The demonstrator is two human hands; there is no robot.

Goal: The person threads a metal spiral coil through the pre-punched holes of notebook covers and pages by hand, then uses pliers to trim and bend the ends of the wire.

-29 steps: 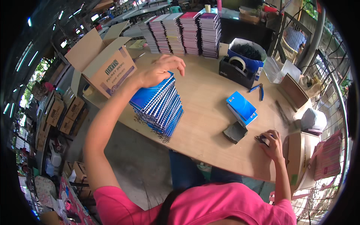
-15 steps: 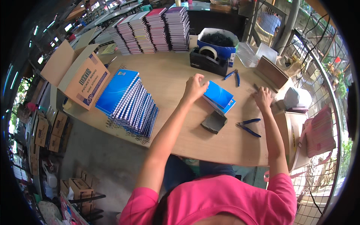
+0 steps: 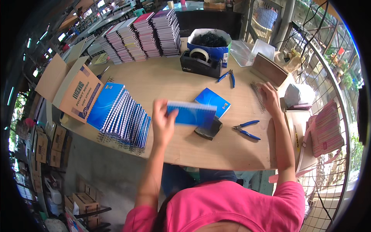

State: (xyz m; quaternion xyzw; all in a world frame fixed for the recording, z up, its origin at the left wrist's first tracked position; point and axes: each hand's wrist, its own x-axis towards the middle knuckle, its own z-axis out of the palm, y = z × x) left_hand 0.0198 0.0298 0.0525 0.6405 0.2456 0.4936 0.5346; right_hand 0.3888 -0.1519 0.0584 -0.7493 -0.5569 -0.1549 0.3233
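Observation:
My left hand (image 3: 164, 118) is closed on the left end of a blue memo pad (image 3: 191, 112), held above the table and smeared by motion. Below it on the tabletop lies another blue memo pad (image 3: 213, 101), partly covered by the held one. A dark, angular block (image 3: 209, 130) sits just under the held pad's right end. At the right, my right hand (image 3: 269, 96) has its fingers curled in beside dark wire spiral coils (image 3: 256, 95); whether a coil is pinched in them is hidden. Nearer me, blue-handled pliers (image 3: 247, 130) lie spread.
A leaning stack of blue spiral notepads (image 3: 123, 116) stands left, beside an open carton (image 3: 77, 91). Tall notebook stacks (image 3: 143, 36), a black tape dispenser (image 3: 200, 65), a box of dark coils (image 3: 210, 40) and second pliers (image 3: 228, 78) are farther back. A brown box (image 3: 269, 70) is at the right.
My left hand has lifted a memo pad off the other and carried it left and toward me. My right hand's fingers have curled in by the coils. The view has shifted slightly.

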